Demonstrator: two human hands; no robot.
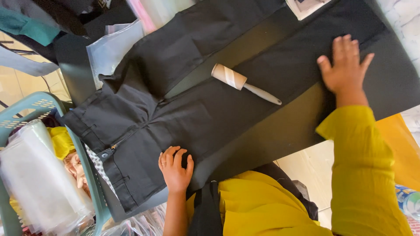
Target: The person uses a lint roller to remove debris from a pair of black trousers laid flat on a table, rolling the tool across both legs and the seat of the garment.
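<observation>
Black trousers [175,109] lie spread flat on a dark table top [280,131], waistband to the left and legs running up to the right. My left hand [175,170] rests on the near edge of the trousers by the hip, its fingers curled onto the fabric and the thumb pinching it. My right hand [345,67] lies flat with fingers spread on the lower trouser leg at the right. A lint roller [243,83] with a pale handle lies on the trousers between my hands, touched by neither.
A teal plastic basket [87,161] at the left holds folded clear plastic bags [39,183] and yellow cloth. More clear bags [109,48] lie beyond the waistband. A white card [306,6] sits at the top edge, a water bottle [409,201] at the bottom right.
</observation>
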